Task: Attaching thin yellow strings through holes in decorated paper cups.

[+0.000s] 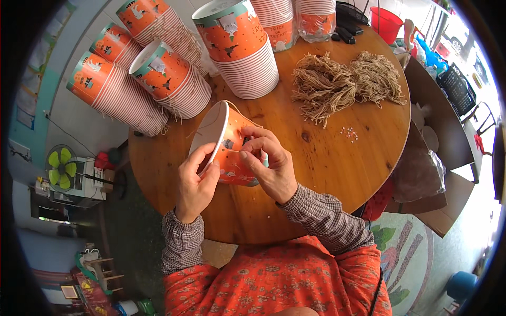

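Observation:
An orange paper bucket (224, 169) with dark Halloween-style figures and a white rim lies tilted over the wooden table, its mouth facing left. My left hand (196, 181) grips it by the rim, thumb outside and fingers reaching into the mouth. With thumb and index finger together, my right hand (271, 163) pinches a thin cord end against the bucket's printed side. A tan cord (240, 109) loops over the upper rim and runs to the far side. Past the right hand lies a loose bundle of tan cords (324, 87).
Tall stacks of matching buckets (245, 71) stand along the far and left table edge, some with cords hanging. Small pale bits (349, 134) lie scattered near the bundle. Black objects (345, 32) sit at the far right. Cardboard boxes (424, 168) border the table's right.

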A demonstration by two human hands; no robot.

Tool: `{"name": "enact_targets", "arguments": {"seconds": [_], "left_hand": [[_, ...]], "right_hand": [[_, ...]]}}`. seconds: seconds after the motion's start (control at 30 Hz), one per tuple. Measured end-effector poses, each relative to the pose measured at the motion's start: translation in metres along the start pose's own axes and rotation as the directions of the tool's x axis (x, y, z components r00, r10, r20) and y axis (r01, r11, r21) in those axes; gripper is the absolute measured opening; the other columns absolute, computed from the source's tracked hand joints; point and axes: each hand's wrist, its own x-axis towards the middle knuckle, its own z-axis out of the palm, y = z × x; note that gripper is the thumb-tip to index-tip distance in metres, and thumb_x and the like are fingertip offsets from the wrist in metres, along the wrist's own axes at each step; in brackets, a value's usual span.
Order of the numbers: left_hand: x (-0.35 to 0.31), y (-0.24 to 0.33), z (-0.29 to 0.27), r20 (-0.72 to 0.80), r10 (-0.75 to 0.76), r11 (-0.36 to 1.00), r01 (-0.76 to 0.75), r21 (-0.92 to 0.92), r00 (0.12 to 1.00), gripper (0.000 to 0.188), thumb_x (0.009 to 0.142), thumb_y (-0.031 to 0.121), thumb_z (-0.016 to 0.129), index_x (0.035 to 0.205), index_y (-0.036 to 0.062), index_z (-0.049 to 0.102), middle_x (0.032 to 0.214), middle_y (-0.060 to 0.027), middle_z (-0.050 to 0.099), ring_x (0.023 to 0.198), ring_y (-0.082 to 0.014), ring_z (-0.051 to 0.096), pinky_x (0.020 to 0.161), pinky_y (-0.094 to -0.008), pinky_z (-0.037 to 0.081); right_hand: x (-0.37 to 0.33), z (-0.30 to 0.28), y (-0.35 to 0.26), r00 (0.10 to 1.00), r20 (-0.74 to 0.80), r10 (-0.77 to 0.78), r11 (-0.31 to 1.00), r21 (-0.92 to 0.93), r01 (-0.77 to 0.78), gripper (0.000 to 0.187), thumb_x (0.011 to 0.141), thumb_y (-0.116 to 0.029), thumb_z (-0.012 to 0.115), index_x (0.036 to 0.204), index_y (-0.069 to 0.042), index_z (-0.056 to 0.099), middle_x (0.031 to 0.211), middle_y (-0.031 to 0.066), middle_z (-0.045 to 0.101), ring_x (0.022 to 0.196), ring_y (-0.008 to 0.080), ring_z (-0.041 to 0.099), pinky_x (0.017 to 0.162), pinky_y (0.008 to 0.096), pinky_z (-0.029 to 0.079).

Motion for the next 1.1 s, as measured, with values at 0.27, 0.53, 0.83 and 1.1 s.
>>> {"name": "enact_targets", "arguments": {"seconds": [0.27,0.53,0.83,1.1], "left_hand": [[-0.001,-0.001,0.007,-0.006,0.054,0.998,-0.053,0.014,0.999,0.030,0.087,-0.001,0.053,0.116,-0.0047,0.056,0.094,-0.0105,0.065,0.077,-0.0138,0.064,0.069,-0.0267,0.052],[-0.003,-0.001,0.011,0.005,0.071,0.997,-0.071,0.012,0.997,0.031,0.087,-0.001,0.053,0.118,-0.0047,0.056,0.096,-0.0126,0.066,0.077,-0.0154,0.065,0.069,-0.0277,0.052],[0.002,0.010,0.003,0.138,-0.015,0.991,-0.003,0.134,0.990,0.020,0.097,0.009,0.052,0.109,-0.0046,0.060,0.090,-0.0098,0.067,0.078,-0.0134,0.062,0.068,-0.0256,0.048],[0.012,-0.001,0.012,0.261,-0.077,0.987,0.110,-0.115,0.962,0.012,0.091,-0.001,0.059,0.102,-0.0056,0.063,0.086,-0.0046,0.069,0.082,-0.0096,0.065,0.072,-0.0238,0.053]], "right_hand": [[0.001,0.000,0.002,0.994,-0.024,-0.104,0.973,-0.210,0.096,0.012,0.083,-0.009,0.070,0.092,-0.005,0.064,0.120,0.0106,0.056,0.109,0.0245,0.054,0.090,0.0339,0.046],[-0.002,0.000,0.003,0.990,-0.013,-0.143,0.951,-0.277,0.134,0.013,0.082,-0.010,0.070,0.092,-0.005,0.064,0.121,0.0132,0.054,0.111,0.0279,0.052,0.093,0.0362,0.045],[-0.006,-0.004,-0.001,0.977,0.007,-0.212,0.899,-0.391,0.198,0.015,0.081,-0.007,0.070,0.093,-0.004,0.062,0.119,0.0150,0.053,0.109,0.0299,0.052,0.092,0.0374,0.045],[-0.018,-0.017,0.002,0.960,0.040,-0.278,0.831,-0.490,0.261,0.017,0.078,0.000,0.071,0.094,-0.003,0.064,0.115,0.0143,0.056,0.098,0.0259,0.060,0.082,0.0347,0.051]]}}
